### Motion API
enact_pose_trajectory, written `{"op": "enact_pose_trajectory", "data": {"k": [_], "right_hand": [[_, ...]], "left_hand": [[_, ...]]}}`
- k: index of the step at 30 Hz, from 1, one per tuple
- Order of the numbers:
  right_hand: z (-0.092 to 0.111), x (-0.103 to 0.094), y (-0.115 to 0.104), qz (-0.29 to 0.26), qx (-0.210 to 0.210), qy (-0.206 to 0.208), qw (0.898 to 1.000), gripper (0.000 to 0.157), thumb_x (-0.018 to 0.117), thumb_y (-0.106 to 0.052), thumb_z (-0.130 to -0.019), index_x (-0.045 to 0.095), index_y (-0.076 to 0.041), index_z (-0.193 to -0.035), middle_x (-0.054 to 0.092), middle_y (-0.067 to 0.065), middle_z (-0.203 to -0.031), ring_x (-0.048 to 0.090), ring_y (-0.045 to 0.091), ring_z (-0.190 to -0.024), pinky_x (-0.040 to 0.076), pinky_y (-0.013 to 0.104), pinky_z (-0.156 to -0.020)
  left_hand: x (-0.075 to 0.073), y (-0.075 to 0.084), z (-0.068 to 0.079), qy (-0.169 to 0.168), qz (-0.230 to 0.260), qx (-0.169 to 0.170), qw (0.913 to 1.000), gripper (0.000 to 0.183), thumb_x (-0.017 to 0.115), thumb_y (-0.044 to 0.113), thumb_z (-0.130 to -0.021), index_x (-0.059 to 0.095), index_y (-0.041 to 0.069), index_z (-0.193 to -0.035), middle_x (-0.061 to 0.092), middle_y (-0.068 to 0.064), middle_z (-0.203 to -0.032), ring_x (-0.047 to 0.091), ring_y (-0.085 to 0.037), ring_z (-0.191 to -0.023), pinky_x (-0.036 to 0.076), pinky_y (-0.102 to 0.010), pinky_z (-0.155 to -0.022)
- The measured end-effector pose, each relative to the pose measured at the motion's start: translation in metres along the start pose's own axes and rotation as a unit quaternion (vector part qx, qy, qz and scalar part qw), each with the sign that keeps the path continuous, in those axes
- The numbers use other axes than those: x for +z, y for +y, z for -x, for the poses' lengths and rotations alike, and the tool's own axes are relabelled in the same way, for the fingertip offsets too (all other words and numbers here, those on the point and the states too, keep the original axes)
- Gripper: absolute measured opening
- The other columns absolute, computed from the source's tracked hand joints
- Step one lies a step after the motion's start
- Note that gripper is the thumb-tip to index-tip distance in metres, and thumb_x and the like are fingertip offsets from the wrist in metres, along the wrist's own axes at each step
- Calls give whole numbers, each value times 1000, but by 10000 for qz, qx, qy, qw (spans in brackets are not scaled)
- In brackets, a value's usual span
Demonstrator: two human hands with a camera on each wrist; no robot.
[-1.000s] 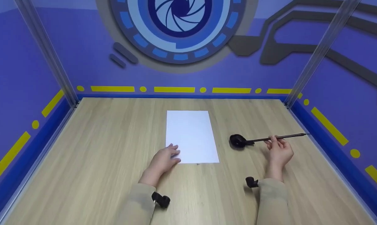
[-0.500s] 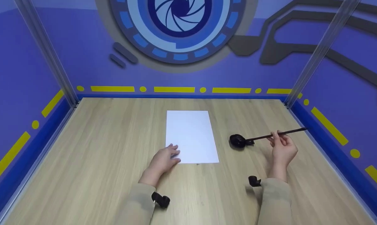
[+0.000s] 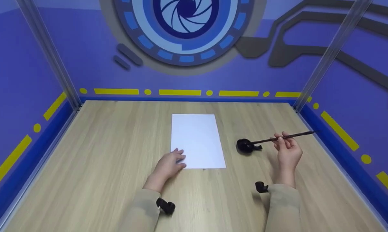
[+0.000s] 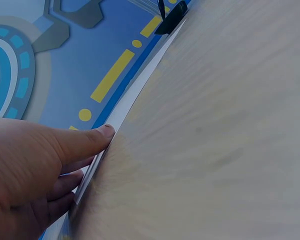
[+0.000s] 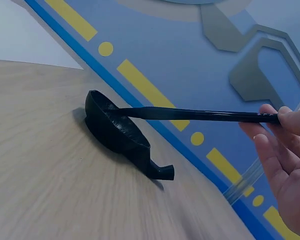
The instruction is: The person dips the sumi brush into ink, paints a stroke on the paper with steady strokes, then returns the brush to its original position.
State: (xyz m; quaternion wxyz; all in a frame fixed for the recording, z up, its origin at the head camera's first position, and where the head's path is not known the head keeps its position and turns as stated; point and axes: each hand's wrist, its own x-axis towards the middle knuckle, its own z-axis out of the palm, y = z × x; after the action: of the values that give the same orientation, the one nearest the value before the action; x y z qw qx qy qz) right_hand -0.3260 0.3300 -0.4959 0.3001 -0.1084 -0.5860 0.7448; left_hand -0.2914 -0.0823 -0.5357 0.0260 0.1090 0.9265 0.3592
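Note:
Between its thumb and fingers, my right hand [image 3: 288, 155] pinches the shaft of a dark brush [image 3: 298, 135], held at a low slant. In the right wrist view, the bristle end of the brush [image 5: 200, 115] dips into the hollow of a small black ink dish [image 5: 107, 130] with a short curved handle. That ink dish [image 3: 244, 146] stands on the table to the right of a white sheet of paper [image 3: 198, 138]. My left hand [image 3: 168, 165] rests on the sheet's near left corner with relaxed fingers. The left wrist view shows its thumb [image 4: 102, 132] along the paper edge.
A light wooden table [image 3: 110, 145] lies under everything, with blue-purple panels [image 3: 61, 58] along its back and sides. Metal posts [image 3: 330, 54] stand at its back corners. Small black wrist cameras [image 3: 165, 206] are fixed at both sleeves.
The rear end of the brush has risen, and my right hand shifted slightly right, then back left. The brush's front end moved a little within the ink dish. My left hand and the paper stayed still.

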Motion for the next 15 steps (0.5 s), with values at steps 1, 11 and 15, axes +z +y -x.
{"op": "enact_pose_trajectory", "data": {"k": [1, 11, 15], "right_hand": [[0, 0, 1, 2, -21, -23, 10000, 16, 60, 2, -100, 66, -9, -109, 79, -11, -83, 78, 4, -74, 60, 12, -64], [1, -2, 6, -117, 41, -246, 9996, 16, 56, 7, -100, 60, 1, -115, 79, -9, -86, 78, 5, -76, 61, 13, -65], [0, -3, 6, 21, 133, -304, 9994, 18, 55, 7, -101, 61, -3, -115, 79, -9, -86, 78, 4, -77, 61, 13, -66]], "left_hand": [[0, 0, 0, 1, -14, 17, 10000, 40, 74, 17, -95, 68, 3, -132, 53, -11, -156, 41, -34, -151, 35, -52, -125], [0, 0, 0, -29, 30, -57, 10000, 40, 73, 18, -96, 67, 5, -134, 52, -10, -157, 40, -33, -152, 35, -51, -126], [0, 0, 0, -33, 46, -73, 10000, 40, 73, 18, -96, 67, 5, -134, 52, -9, -157, 40, -33, -152, 34, -51, -126]]}}
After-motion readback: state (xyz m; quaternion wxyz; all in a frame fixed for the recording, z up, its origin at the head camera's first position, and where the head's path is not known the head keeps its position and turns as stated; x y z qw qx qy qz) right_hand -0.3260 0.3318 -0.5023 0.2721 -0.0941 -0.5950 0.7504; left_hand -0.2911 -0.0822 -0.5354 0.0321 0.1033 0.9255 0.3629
